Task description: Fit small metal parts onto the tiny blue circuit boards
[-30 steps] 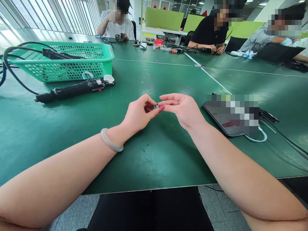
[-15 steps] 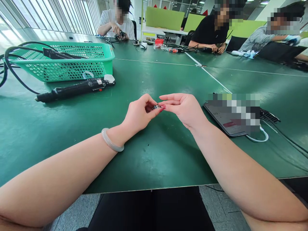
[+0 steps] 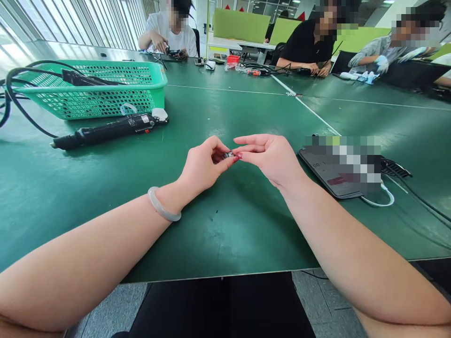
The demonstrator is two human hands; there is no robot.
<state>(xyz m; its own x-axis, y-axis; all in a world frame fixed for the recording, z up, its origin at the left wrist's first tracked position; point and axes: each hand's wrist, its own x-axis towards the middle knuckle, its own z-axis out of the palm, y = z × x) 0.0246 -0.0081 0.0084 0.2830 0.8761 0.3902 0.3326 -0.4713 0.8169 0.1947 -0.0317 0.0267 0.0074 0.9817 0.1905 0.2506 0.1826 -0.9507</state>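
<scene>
Above the green tabletop (image 3: 225,225), my left hand (image 3: 204,162) pinches a small silvery metallic part (image 3: 229,154) between thumb and fingers. The part is too small and too covered by fingers for me to tell its kind. My right hand (image 3: 273,157) meets it from the other side, its thumb and a fingertip pressed together at the part's right end. Another finger of the right hand stretches out above. A pale bangle (image 3: 164,205) circles my left wrist.
A black electric screwdriver (image 3: 109,130) lies left, before a green plastic basket (image 3: 116,101) holding black cabled gear. A phone (image 3: 331,173) with a white cable lies right, beside a black clip-like item (image 3: 396,166). Co-workers (image 3: 306,47) sit across the table. Its front edge is near my lap.
My hands stay almost in place, with the small metallic part still between the fingertips. Across the table, the gloved co-worker at far right has shifted their arms.
</scene>
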